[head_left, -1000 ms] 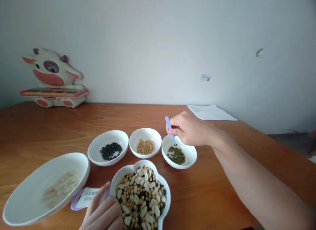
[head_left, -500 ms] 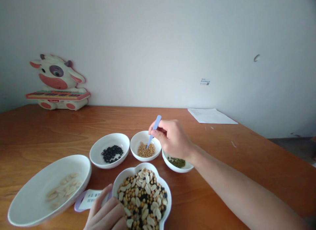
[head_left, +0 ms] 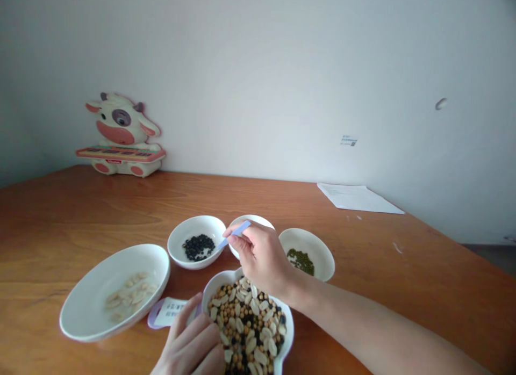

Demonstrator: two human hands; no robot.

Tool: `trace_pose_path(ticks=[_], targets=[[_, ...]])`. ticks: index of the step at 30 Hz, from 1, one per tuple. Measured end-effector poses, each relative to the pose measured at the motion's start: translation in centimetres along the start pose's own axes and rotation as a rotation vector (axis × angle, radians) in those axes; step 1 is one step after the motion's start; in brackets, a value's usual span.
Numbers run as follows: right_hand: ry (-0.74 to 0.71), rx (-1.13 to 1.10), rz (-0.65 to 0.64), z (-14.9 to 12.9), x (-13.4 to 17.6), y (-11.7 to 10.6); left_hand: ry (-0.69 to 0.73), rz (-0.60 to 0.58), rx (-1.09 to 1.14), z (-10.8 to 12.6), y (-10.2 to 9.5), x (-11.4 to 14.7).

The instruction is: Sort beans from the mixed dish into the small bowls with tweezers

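Note:
My right hand (head_left: 262, 254) is closed around a pair of pale lavender tweezers (head_left: 237, 232), with its tip angled down left at the right side of a white bowl of black beans (head_left: 198, 248). I cannot tell whether anything is between the tips. Behind this hand, a bowl (head_left: 255, 219) is mostly hidden. With its fingers curled, my left hand (head_left: 193, 340) holds the near left side of a scalloped white bowl (head_left: 287, 324), full of mixed peanuts, yellow beans and black beans. A purple handle (head_left: 153, 317) with a white label juts out left of it.
On the left stands a large white bowl (head_left: 80, 297) with peanuts (head_left: 131, 295). A bowl of green beans (head_left: 300, 261) is right of my right hand. A cow-shaped toy keyboard (head_left: 123, 141) and white papers (head_left: 358, 196) lie toward the wall on the wooden table (head_left: 387, 289).
My right hand has moved the tweezers left, out of the yellow-bean bowl to the black-bean bowl's edge. My left hand stays at the scalloped bowl. The whole view has shifted slightly.

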State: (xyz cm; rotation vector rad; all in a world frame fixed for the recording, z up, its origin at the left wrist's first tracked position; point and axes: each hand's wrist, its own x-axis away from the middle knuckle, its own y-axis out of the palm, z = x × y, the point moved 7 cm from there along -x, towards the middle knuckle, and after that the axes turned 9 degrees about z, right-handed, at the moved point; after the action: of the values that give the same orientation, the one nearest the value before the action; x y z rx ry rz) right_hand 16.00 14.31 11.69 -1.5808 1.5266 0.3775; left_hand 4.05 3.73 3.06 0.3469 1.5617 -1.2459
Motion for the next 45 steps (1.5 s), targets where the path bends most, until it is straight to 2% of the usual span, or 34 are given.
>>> trace_pose_path(ticks=[6,11,18,24,31,33,35,37,45], targets=[[0.011,-0.001,-0.034,-0.3,2.2,-1.2,0.013,0.004,-0.022,0.1,0.1,0.2],[-0.012,-0.003,-0.144,-0.2,3.5,-0.5,-0.009,0.012,0.013,0.0,0.0,0.1],[-0.036,-0.06,-0.23,-0.5,3.7,0.2,-0.015,-0.009,0.025,0.1,0.5,0.3],[-0.052,-0.063,-0.241,-0.6,3.8,0.3,-0.117,0.047,0.078,-0.1,0.4,0.4],[-0.053,-0.058,-0.268,-0.6,3.9,0.5,-0.128,0.081,0.069,-0.1,-0.1,-0.5],[-0.046,-0.049,-0.275,-0.5,3.9,0.6,-0.103,0.04,0.059,-0.1,-0.4,-1.0],[-0.041,-0.046,-0.277,-0.5,3.9,0.6,-0.063,-0.077,0.051,0.1,-0.4,-1.3],[-0.043,-0.047,-0.278,-0.5,3.9,0.6,-0.047,-0.131,0.046,0.2,-0.6,-1.5],[-0.026,-0.028,-0.305,-0.4,4.1,0.7,-0.014,-0.126,0.004,0.4,-0.9,-1.8]])
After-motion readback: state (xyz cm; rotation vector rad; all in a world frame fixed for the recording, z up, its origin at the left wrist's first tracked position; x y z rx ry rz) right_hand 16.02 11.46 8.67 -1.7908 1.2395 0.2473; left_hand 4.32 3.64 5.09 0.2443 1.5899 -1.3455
